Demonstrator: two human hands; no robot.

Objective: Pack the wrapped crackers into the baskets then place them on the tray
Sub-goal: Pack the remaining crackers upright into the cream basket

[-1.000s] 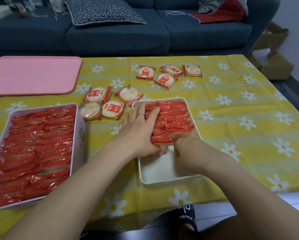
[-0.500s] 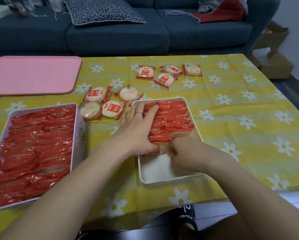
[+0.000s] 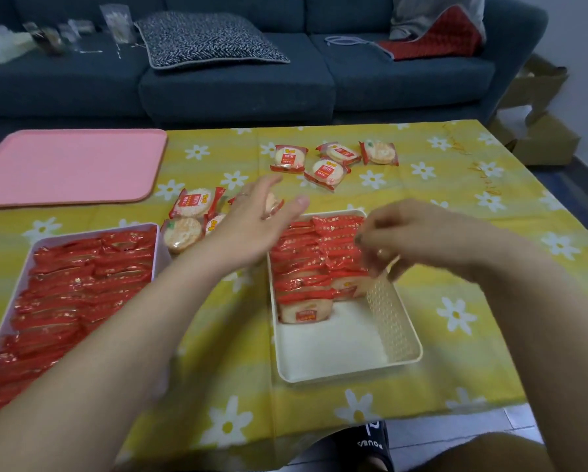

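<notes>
A patterned cushion point(image 3: 211, 40) lies on the dark sofa point(image 3: 238, 83) behind the yellow flowered tablecloth point(image 3: 456, 212).

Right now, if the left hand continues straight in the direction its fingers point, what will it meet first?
Probably the loose wrapped cracker just beyond the left hand's fingertips, partly hidden by them. Depth is unclear; the hand may be above it.

One head-worn view looks forward and down, close over the yellow flowered tablecloth point(image 3: 456, 233), toward the dark blue sofa point(image 3: 238, 86)
</notes>
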